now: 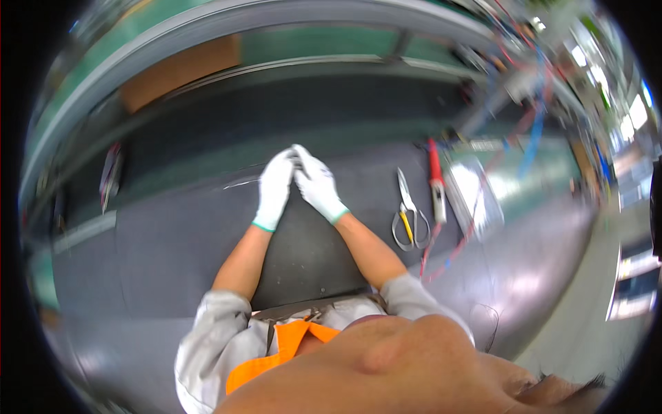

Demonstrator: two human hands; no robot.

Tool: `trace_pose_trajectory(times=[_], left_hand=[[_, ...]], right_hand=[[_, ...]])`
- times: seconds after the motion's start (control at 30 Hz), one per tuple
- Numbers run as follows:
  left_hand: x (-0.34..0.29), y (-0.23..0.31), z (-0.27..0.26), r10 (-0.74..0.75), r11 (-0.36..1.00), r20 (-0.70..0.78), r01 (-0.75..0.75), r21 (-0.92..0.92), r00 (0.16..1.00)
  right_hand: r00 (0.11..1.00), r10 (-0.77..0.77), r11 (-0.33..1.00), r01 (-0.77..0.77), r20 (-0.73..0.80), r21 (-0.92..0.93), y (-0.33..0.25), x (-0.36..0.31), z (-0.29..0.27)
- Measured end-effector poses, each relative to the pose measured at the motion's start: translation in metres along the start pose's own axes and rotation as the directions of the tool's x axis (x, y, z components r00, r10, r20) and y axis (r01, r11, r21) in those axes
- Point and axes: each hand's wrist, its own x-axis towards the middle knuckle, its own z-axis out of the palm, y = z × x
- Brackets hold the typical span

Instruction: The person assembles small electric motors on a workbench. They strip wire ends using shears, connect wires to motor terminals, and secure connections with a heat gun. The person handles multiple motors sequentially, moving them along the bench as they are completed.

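Note:
Both my hands wear white gloves with green cuffs and meet over the dark mat, fingertips touching. My left hand is closed, its fingers bent toward the other glove. My right hand is closed too, its fingers pressed together against the left fingertips. Whatever might be between them is hidden by the gloves. A thin pale strand shows just left of my left hand. To the right of my hands lie scissors with a yellow piece at the handles, and a red and white pen-like tool with a red cord.
A clear plastic tray sits right of the red tool. Red and blue cables hang at the upper right. Beyond the dark bench mat runs a metal frame, with a brown cardboard piece behind it. Slim items lie at the left.

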Motion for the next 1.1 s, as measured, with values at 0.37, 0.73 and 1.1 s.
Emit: trace_pose_trajectory(times=[0.37, 0.73, 1.1], left_hand=[[0.015, -0.008, 0.149, -0.124, 0.981, -0.049, 0.115, -0.159, 0.991], [0.008, 0.000, 0.165, -0.112, 0.990, 0.004, 0.111, 0.089, 0.994], [0.014, -0.007, 0.164, -0.066, 0.994, 0.040, 0.062, 0.085, 0.997]], right_hand=[[0.995, 0.010, 0.952, -0.040, -0.100, -0.304, 0.036, -0.006, -0.117], [0.978, -0.004, 0.978, -0.040, -0.209, -0.204, 0.037, -0.009, -0.117], [0.972, 0.067, 0.987, -0.097, -0.225, -0.128, 0.029, -0.001, -0.120]])
